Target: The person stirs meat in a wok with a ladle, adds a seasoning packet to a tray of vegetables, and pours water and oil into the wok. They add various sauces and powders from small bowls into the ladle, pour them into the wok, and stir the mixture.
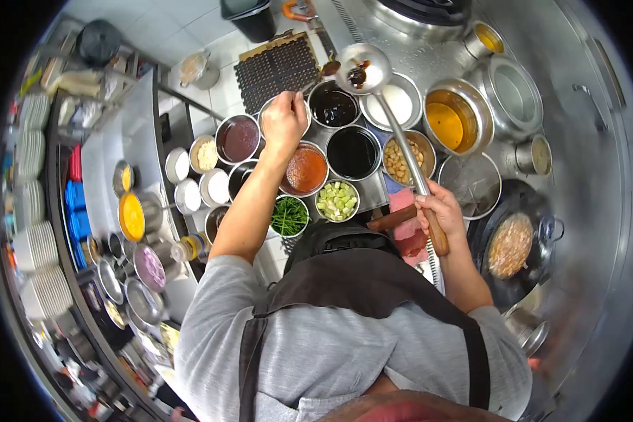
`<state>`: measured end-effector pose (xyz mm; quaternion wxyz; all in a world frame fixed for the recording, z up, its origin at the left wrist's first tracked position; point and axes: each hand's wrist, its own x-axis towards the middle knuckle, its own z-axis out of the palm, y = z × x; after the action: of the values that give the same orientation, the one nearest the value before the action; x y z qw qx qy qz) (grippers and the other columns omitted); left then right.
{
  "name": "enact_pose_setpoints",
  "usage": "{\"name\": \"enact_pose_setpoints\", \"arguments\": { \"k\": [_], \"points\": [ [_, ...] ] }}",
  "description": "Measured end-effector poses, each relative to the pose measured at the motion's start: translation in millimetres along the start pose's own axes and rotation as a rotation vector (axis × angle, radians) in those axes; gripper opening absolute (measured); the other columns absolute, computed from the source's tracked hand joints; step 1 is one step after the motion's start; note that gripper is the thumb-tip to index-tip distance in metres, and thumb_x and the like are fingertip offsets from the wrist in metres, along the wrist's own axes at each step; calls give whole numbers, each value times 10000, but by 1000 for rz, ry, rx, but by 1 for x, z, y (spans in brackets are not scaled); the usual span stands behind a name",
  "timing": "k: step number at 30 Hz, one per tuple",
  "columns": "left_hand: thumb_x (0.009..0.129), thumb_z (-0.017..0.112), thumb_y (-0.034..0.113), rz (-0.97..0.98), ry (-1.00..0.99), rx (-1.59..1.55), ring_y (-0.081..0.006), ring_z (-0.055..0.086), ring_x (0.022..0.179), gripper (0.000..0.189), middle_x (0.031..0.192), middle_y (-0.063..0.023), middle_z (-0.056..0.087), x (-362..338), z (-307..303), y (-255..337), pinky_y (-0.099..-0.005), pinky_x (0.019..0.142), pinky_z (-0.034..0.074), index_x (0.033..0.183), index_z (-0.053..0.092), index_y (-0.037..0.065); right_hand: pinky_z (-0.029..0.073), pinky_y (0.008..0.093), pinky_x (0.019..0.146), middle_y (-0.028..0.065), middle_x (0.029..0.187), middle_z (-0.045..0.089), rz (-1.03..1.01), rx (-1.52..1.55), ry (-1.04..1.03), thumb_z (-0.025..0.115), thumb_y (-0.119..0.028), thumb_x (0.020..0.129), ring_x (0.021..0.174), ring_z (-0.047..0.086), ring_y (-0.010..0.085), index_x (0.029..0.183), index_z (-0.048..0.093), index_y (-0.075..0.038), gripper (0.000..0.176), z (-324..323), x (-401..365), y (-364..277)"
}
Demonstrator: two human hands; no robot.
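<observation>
A left hand [281, 118], fingers closed, hovers over a round steel container [304, 126]; whether it grips anything cannot be told. Forward and to its right, near it, is the bowl [365, 65] of a long ladle [399, 133], carrying dark sauce [359, 75]. The shaft slants back rightward to a wooden handle [436, 228], wrapped by the right hand [443, 206], farther from the bowl.

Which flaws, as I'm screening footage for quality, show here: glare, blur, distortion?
Head view: fisheye distortion bows the shelving and steel wall, with black corners; head view: white glints on a dark sauce and the ladle; head view: left hand and right hand look fairly crisp, while small items toward the left edge turn soft.
</observation>
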<state>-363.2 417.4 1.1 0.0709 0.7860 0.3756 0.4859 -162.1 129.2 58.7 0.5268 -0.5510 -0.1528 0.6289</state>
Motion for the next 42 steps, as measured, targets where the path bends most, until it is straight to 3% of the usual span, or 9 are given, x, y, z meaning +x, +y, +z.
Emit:
{"name": "enact_pose_setpoints", "arguments": {
  "k": [8, 12, 18, 19, 21, 24, 25, 29, 42],
  "points": [
    [757, 548, 134, -473, -738, 249, -315, 673, 808, 188, 853, -185, 676, -72, 60, -64, -411, 727, 541, 827, 689, 32, 359, 217, 319, 42, 719, 493, -46, -202, 86, 526, -96, 855, 412, 452, 103, 1087, 468, -15, 252, 13, 14, -13],
    [781, 617, 506, -768, -634, 81, -381, 638, 883, 549, 902, -238, 656, -56, -6, -50, -419, 815, 505, 955, 659, -13, 383, 230, 327, 60, 755, 514, 7, -225, 38, 526, -69, 855, 414, 462, 113, 1273, 422, -10, 434, 34, 14, -18],
    [807, 625, 172, -1263, 633, 30, -225, 625, 696, 361, 798, -138, 650, -158, -177, -175, -350, 672, 484, 1089, 558, -41, 390, 236, 319, 76, 772, 521, 55, -227, -43, 515, -58, 860, 408, 466, 129, 1283, 392, 19, 447, 80, 18, -13],
    [799, 625, 156, -1249, 624, 416, -186, 617, 649, 462, 790, -136, 644, -182, -202, -212, -328, 651, 491, 1174, 480, -71, 391, 235, 319, 75, 770, 521, 77, -244, -90, 513, -59, 861, 405, 466, 128, 1280, 399, 22, 443, 89, 21, -14],
    [801, 627, 216, -1343, 852, 313, -183, 595, 542, 437, 732, -147, 635, -201, -233, -267, -329, 599, 488, 1130, 546, -60, 382, 229, 315, 69, 753, 519, 87, -275, -150, 514, -58, 853, 397, 465, 122, 1272, 424, 36, 439, 113, 30, -15],
    [817, 588, 248, -1227, 604, 307, -246, 618, 586, 339, 719, -174, 637, -183, -261, -274, -356, 627, 492, 1007, 632, -30, 372, 225, 309, 77, 752, 492, 127, -336, -224, 503, -78, 860, 393, 448, 111, 1361, 336, 20, 537, 134, 47, -12],
    [836, 573, 210, -1149, 475, 541, -380, 621, 787, 237, 806, -211, 646, -171, -263, -260, -434, 722, 484, 879, 666, -4, 372, 221, 311, 74, 743, 492, 131, -331, -219, 506, -75, 856, 393, 452, 111, 1370, 325, 20, 553, 144, 50, -10],
    [871, 537, 167, -730, 285, 749, -401, 596, 729, 206, 781, -220, 614, -169, -273, -231, -484, 675, 473, 853, 649, -5, 379, 210, 343, 60, 715, 521, 170, -294, -225, 522, -28, 825, 402, 469, 111, 1338, 381, 26, 535, 174, 58, -4],
    [865, 544, 130, -882, 251, 365, -392, 603, 736, 176, 799, -221, 623, -174, -279, -220, -473, 658, 474, 835, 645, -11, 386, 216, 347, 47, 713, 529, 230, -305, -297, 519, 11, 819, 396, 467, 118, 1352, 384, 6, 550, 195, 67, 10]
  ]
}}
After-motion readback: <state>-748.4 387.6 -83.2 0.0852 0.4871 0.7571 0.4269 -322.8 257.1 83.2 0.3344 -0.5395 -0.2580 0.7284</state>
